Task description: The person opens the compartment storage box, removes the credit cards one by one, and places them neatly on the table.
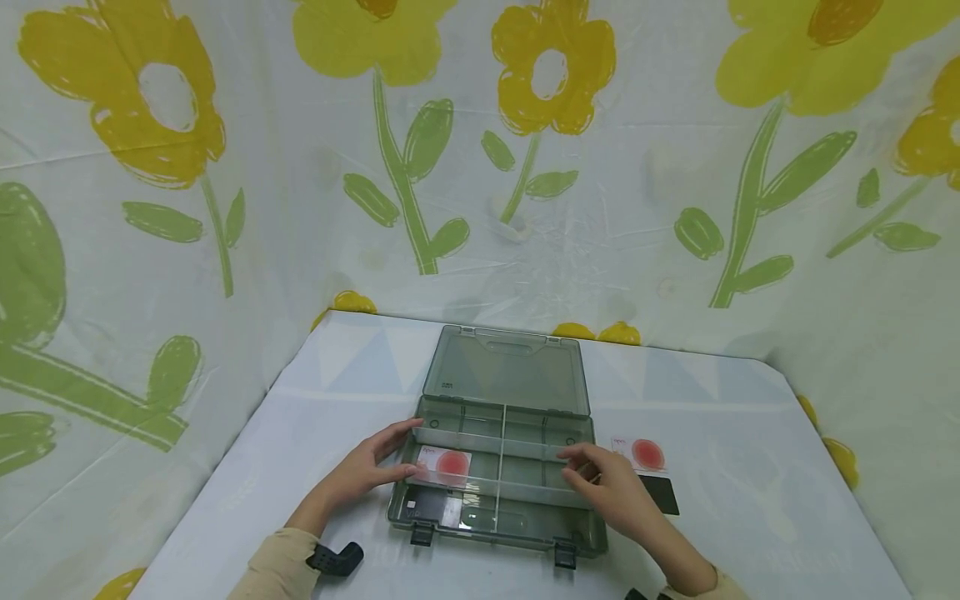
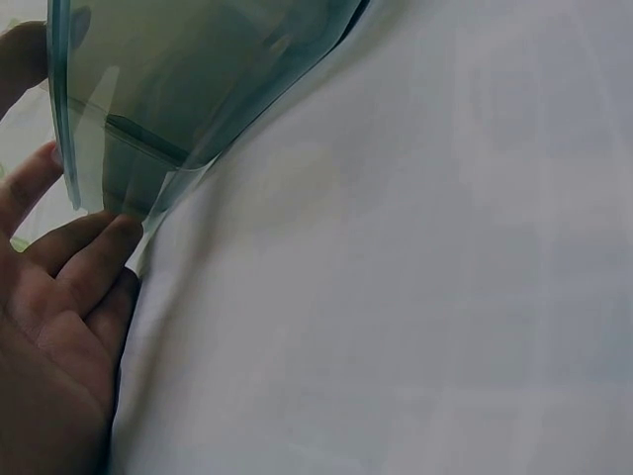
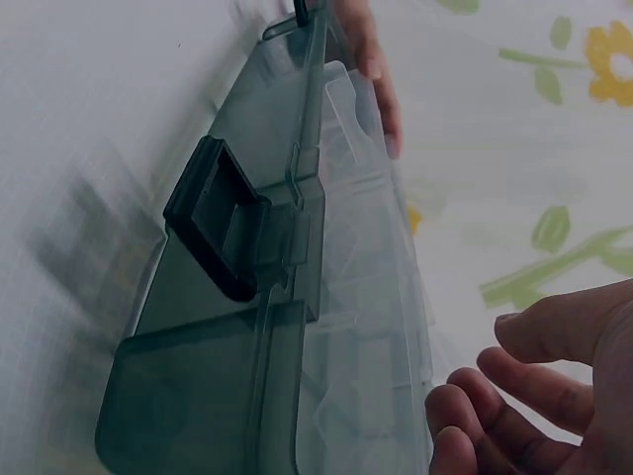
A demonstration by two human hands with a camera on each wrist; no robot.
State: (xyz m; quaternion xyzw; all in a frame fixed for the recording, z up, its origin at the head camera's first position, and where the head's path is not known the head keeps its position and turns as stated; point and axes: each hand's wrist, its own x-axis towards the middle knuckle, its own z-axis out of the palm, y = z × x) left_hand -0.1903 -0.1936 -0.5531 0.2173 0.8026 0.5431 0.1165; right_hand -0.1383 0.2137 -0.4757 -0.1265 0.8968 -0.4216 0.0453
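On the white table (image 1: pixel 750 475), a translucent grey-green compartment box (image 1: pixel 491 542), lid (image 1: pixel 510 367) folded back. Left hand (image 1: pixel 369 462) at the box's left wall, fingers extended, thumb apart, fingertips touching. Right hand (image 1: pixel 615 487) at the right side, fingers loosely bent, nothing seen in grasp. Middle row, left cell: white card with red disc (image 1: pixel 450 462). Second red-disc card (image 1: pixel 647 454) and black card (image 1: pixel 660 494) beyond the right hand, on the tabletop.

Straight down, there's a way into the box (image 1: pixel 551 523)! Sideways, 2 long dividers (image 1: pixel 536 493) and 1 crossing partition (image 1: pixel 501 462) block passage.
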